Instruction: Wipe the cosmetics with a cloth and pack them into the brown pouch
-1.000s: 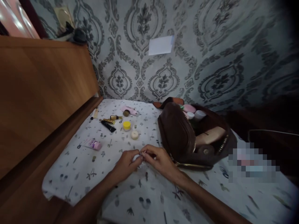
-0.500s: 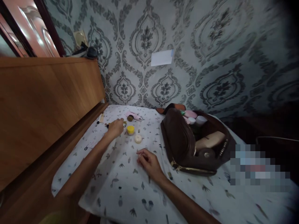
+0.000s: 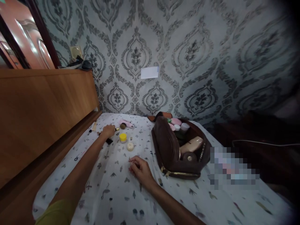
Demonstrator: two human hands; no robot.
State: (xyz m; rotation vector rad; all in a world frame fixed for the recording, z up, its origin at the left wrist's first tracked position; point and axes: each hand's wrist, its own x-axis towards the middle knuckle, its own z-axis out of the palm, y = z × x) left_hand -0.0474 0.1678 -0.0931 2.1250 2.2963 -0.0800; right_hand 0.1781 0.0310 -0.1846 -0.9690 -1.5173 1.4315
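My left hand (image 3: 109, 131) is at the far left of the patterned sheet, fingers closed and bent down over small cosmetics; what they hold is hidden. A small gold item (image 3: 117, 129) shows just beyond its fingertips, and a small black item (image 3: 109, 141) lies below the hand. My right hand (image 3: 141, 171) rests over the sheet with loosely curled fingers and nothing visible in them. In front of it sit a cream-coloured round jar (image 3: 130, 146) and a yellow-lidded jar (image 3: 123, 137). A pink tube (image 3: 127, 123) lies behind, beside a brown round item (image 3: 122, 126).
An open dark brown bag (image 3: 164, 153) stands to the right, holding a beige bottle (image 3: 192, 144) and several pink and white containers. A wooden panel (image 3: 47, 100) runs along the left. Behind is a patterned wall (image 3: 192, 53); a blurred patch (image 3: 234, 170) covers something at right.
The view has shifted, so the scene sits further left and lower. The black item below my left hand now shows clearly. My right hand keeps its loose curl.
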